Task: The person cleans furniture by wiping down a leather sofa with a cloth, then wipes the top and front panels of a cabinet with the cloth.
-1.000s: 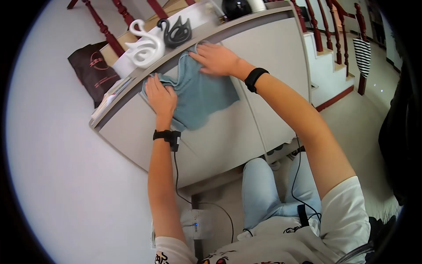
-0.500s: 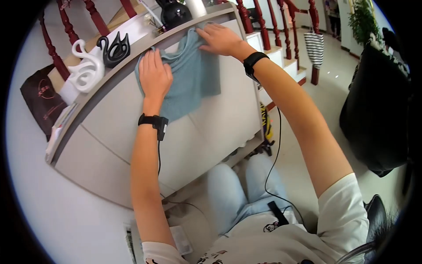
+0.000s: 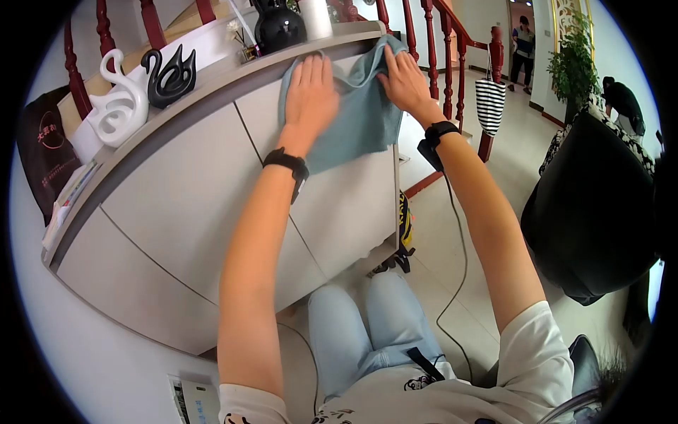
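Observation:
A blue-green cloth (image 3: 359, 127) hangs over the upper front of a pale cabinet (image 3: 191, 184), near its right end. My left hand (image 3: 311, 99) is at the cloth's left part, fingers together and pointing up at the cabinet's top edge, slightly blurred. At the cloth's upper right corner is my right hand (image 3: 408, 83), its fingers bent over the fabric and pinching it. Both wrists wear black bands.
On the cabinet top stand a white swan figure (image 3: 120, 106), a black swan figure (image 3: 171, 76), a black vase (image 3: 279, 27) and a white cylinder (image 3: 315, 18). Right are red railings, a striped bag (image 3: 491, 106), a black chair (image 3: 593, 212) and a distant person (image 3: 523, 53).
Both hands and the cloth have moved right along the cabinet to its right end. The view has shifted too, showing more of the room at the right.

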Motion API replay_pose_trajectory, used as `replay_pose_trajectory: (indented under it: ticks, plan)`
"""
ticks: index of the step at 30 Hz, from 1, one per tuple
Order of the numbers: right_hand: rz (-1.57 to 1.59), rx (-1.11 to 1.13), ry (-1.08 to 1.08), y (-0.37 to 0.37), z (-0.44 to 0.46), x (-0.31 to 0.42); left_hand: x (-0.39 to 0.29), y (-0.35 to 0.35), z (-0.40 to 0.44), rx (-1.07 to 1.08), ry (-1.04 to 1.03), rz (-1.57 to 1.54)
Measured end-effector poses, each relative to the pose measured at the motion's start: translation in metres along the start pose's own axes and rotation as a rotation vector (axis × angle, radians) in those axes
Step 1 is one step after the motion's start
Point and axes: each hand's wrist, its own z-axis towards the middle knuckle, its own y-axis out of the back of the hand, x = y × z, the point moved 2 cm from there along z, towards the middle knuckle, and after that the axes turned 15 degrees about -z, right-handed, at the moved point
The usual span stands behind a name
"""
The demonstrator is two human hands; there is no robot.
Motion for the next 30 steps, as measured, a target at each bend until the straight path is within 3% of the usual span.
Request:
replay_pose_trajectory:
  ticks: [1, 3, 7, 9, 11, 12, 13, 15, 16, 21, 23, 25, 27, 28, 29, 30]
  plan:
    - [0.005, -0.065, -0.005, -0.002, 0.002, -0.001, 0.002, -0.002, 0.004, 0.008, -0.017, 0.007]
    - [0.16, 0.093, -0.123, -0.007, 0.012, -0.001, 0.002, -0.009, 0.008, 0.049, -0.031, 0.048]
    - [0.288, -0.105, -0.231, -0.046, 0.025, 0.008, -0.004, -0.016, 0.02, 0.109, -0.054, 0.085]
    - [0.302, -0.018, -0.289, -0.042, 0.017, 0.017, -0.007, -0.021, 0.023, 0.168, -0.035, 0.084]
    - [0.082, -0.066, -0.113, -0.1, -0.005, 0.005, -0.004, -0.035, 0.02, 0.148, -0.051, 0.078]
    - [0.072, -0.187, -0.042, -0.081, -0.011, 0.014, -0.004, -0.041, 0.014, 0.142, -0.052, 0.071]
    - [0.337, 0.027, -0.287, -0.056, -0.02, 0.027, -0.006, -0.042, 0.009, 0.126, -0.054, 0.12]
    - [0.244, -0.146, -0.211, -0.075, -0.043, 0.026, -0.016, -0.043, 0.004, 0.089, -0.07, 0.207]
    - [0.265, -0.105, -0.217, -0.076, -0.057, 0.025, -0.022, -0.039, -0.001, 0.118, -0.083, 0.252]
    - [0.21, 0.077, -0.234, -0.116, -0.135, 0.029, -0.043, -0.072, -0.049, 0.184, -0.106, 0.103]
    - [0.215, 0.166, -0.308, -0.089, -0.167, 0.051, -0.06, -0.075, -0.081, 0.269, -0.111, 0.088]
    - [0.272, 0.244, -0.332, -0.09, -0.206, 0.057, -0.078, -0.086, -0.117, 0.088, -0.171, 0.031]
    - [0.187, 0.103, -0.167, -0.105, -0.242, 0.05, -0.09, -0.11, -0.144, 0.229, 0.009, -0.418]
    - [0.166, 0.164, -0.158, -0.11, -0.257, 0.048, -0.094, -0.113, -0.156, 0.209, 0.094, -0.598]
    - [0.163, 0.163, -0.168, -0.127, -0.271, 0.042, -0.098, -0.112, -0.165, 0.239, 0.131, -0.649]
    - [0.2, 0.178, -0.2, -0.117, -0.267, 0.043, -0.1, -0.108, -0.164, 0.246, 0.044, -0.461]
